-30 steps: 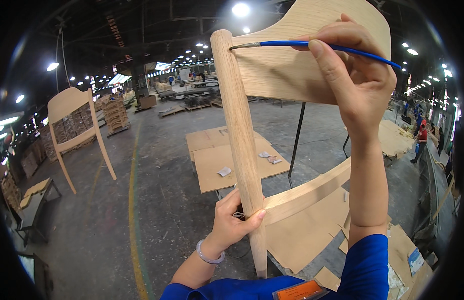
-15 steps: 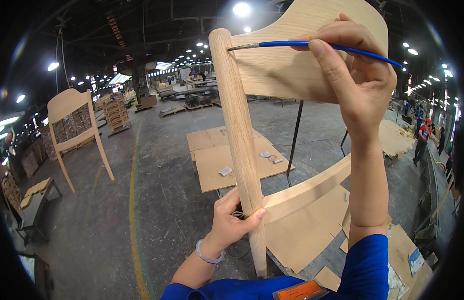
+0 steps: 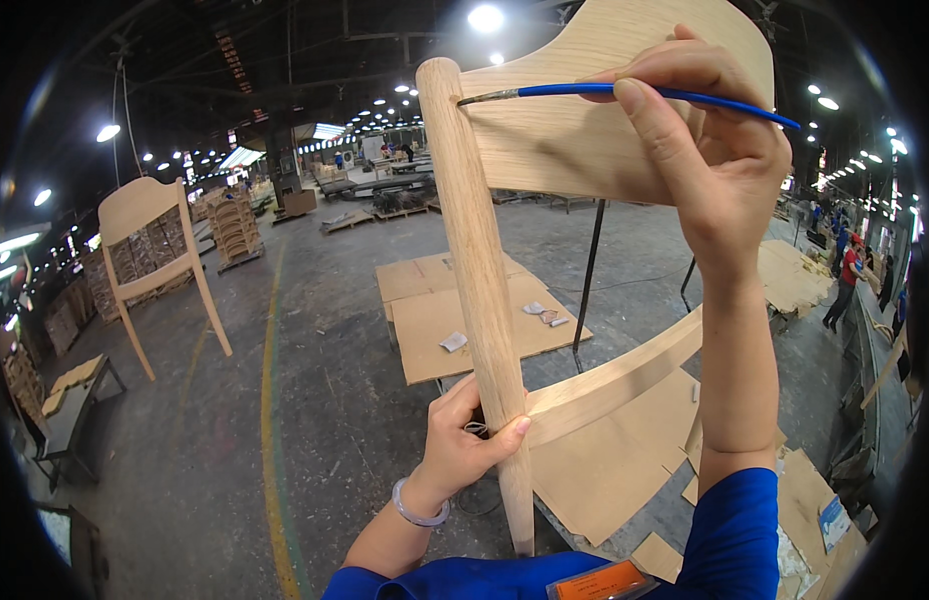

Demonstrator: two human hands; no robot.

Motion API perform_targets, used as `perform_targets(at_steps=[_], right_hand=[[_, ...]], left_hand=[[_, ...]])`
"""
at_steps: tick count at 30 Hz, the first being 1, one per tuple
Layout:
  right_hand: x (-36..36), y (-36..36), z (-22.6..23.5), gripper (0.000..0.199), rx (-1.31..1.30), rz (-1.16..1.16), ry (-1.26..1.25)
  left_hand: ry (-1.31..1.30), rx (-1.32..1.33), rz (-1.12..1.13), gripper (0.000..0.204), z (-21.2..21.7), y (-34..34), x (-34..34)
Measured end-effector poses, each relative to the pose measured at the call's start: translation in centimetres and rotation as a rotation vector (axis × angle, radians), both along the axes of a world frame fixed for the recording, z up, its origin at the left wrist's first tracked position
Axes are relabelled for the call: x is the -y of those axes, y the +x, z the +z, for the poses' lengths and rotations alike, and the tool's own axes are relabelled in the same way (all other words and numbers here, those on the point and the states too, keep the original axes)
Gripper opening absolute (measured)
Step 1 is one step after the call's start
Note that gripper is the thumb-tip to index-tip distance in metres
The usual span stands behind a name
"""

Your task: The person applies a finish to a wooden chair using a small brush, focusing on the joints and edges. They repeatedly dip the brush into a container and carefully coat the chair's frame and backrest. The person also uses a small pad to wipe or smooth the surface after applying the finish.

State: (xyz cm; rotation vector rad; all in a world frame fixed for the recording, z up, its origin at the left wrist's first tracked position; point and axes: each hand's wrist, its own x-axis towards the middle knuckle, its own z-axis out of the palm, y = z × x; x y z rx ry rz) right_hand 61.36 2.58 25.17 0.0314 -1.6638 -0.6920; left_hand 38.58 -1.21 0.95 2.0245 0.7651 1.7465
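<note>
1. Dim factory hall all around in the head view, with bright ceiling lamps (image 3: 486, 18) along the top of the frame and grey floor (image 3: 335, 450) through the middle, marked by a yellow line (image 3: 272, 480) left of centre.
2. At left of the frame, a second chair (image 3: 140, 215) of pale wood, with stacked wooden pieces (image 3: 233, 225) just to its right; lower down, near the left edge, a low counter (image 3: 73, 415) bearing flat pale pieces (image 3: 75, 378).
3. From upper right to bottom centre, close to the camera, a wooden chair frame (image 3: 485, 300): round slanting post (image 3: 465, 190), broad backrest (image 3: 585, 55), curved lower rail (image 3: 620, 390).
4. At upper right, right-hand grip (image 3: 720, 155) pinching a thin blue-handled brush (image 3: 560, 90) between thumb and fingers; brush pointing left, tip at the post's upper end, beside the backrest.
5. At lower centre, left-hand grip (image 3: 465, 435) closed round the post, thumb in front, level with the rail; pale bracelet (image 3: 420, 505) on the wrist.
6. Behind the frame, cardboard (image 3: 425, 330) with small scraps (image 3: 453, 342) on top; at far right, a person in a red top (image 3: 850, 266).
7. At bottom, blue sleeve (image 3: 735, 530) and orange badge (image 3: 605, 580).
</note>
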Motion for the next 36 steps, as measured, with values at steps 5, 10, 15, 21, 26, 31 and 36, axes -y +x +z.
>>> perform_targets(at_steps=[5, 10, 15, 21, 26, 31, 36], right_hand=[[0.0, -0.3, 0.0, 0.006, -0.006, 0.003, -0.004], [0.0, -0.5, 0.1, 0.005, 0.003, -0.023, -0.011], [-0.1, -0.6, 0.0, 0.005, -0.004, -0.008, -0.016], [-0.8, -0.6, -0.1, 0.006, -0.009, 0.001, 0.004], [-1.2, -0.7, -0.2, 0.006, -0.013, -0.028, -0.002], [-1.5, -1.0, -0.1, 0.005, -0.008, 0.026, -0.019], [-1.4, -1.0, -0.2, 0.004, -0.006, -0.001, -0.018]], left_hand=[[-0.005, 0.004, 0.005, 0.035, 0.0, -0.1, 0.0], [-0.015, 0.01, 0.013, 0.036, 0.0, -0.4, 0.0], [-0.02, 0.001, 0.021, 0.037, -0.1, -0.4, -0.1], [-0.026, -0.004, 0.018, 0.036, -0.1, -0.5, -0.5], [-0.032, 0.005, 0.025, 0.036, -0.2, -0.5, -0.8], [-0.041, 0.006, 0.025, 0.036, -0.1, -0.8, -1.1], [-0.035, 0.006, 0.019, 0.036, -0.3, -0.8, -1.3]])
